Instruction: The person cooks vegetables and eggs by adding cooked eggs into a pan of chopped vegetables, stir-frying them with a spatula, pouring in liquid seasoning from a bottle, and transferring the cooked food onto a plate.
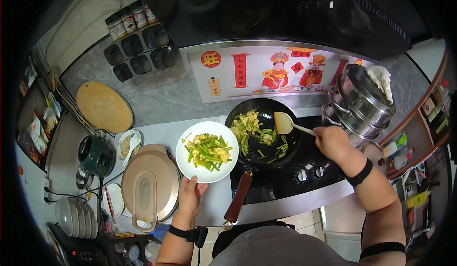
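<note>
My left hand (193,190) grips the near rim of a white plate (180,157), thumb on top, to the left of the wok. Chopped green stalks with scrambled egg (208,152) are heaped on the plate. My right hand (331,142) is closed round the handle of a spatula (283,123) with a broad pale blade. That blade is inside the black wok (266,144), at its right side. More green stalks and egg (247,128) lie in the wok, mostly at its left. The wok's wooden handle (239,197) points towards me.
A gas stove (285,185) with two knobs is under the wok. Stacked steamer pots (364,102) stand at the right. On the left are a beige round appliance (150,185), a small bowl with a spoon (128,144) and a green cooker (97,155).
</note>
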A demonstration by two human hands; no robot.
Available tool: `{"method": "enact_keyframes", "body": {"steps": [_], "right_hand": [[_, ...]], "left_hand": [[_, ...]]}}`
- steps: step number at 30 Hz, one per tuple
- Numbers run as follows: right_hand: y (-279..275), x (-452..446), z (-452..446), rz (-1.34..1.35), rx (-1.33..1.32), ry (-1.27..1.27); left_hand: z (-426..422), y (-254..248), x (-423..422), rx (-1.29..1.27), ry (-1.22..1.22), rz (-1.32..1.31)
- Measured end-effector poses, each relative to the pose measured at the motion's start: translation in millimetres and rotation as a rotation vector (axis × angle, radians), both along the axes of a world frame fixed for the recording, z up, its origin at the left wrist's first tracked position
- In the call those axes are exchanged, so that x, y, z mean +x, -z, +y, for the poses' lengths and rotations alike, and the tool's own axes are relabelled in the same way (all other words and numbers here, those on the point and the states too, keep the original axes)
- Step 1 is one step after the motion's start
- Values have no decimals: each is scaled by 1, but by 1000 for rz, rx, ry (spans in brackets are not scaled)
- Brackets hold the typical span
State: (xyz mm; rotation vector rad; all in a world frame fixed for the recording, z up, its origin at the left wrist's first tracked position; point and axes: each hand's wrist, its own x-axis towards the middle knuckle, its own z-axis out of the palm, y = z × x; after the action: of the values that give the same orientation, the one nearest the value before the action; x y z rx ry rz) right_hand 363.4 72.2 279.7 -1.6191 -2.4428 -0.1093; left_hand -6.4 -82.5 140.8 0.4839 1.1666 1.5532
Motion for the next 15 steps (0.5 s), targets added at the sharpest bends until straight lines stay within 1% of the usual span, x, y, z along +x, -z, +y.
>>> {"method": "enact_keyframes", "body": {"steps": [1,2,4,5,7,8,10,11,12,14,15], "right_hand": [[-6,-6,7,-141,-59,34],[-9,-12,18,-141,-62,38],[-11,-24,44,-402,-214,170],[-15,-26,55,-401,-214,171],[-22,-31,74,-476,-322,183],[-17,-28,90,-475,-321,180],[0,-9,119,-668,-396,-13],[0,-4,119,-574,-454,37],[3,-3,118,-579,-452,33],[18,1,116,-366,-648,125],[41,8,119,-163,-670,199]], "left_hand": [[-4,1,-3,-5,-18,7],[-7,0,-4,-10,-34,13],[-11,-2,-7,-5,-44,9],[-15,1,-9,-7,-69,4],[-19,2,-12,-9,-97,3],[-21,2,-14,-21,-120,3],[-25,2,-16,-33,-147,0],[-28,3,-18,-25,-155,0],[-30,4,-20,-17,-163,-1],[-33,5,-22,-14,-177,-7],[-33,5,-23,-9,-186,-8]]}}
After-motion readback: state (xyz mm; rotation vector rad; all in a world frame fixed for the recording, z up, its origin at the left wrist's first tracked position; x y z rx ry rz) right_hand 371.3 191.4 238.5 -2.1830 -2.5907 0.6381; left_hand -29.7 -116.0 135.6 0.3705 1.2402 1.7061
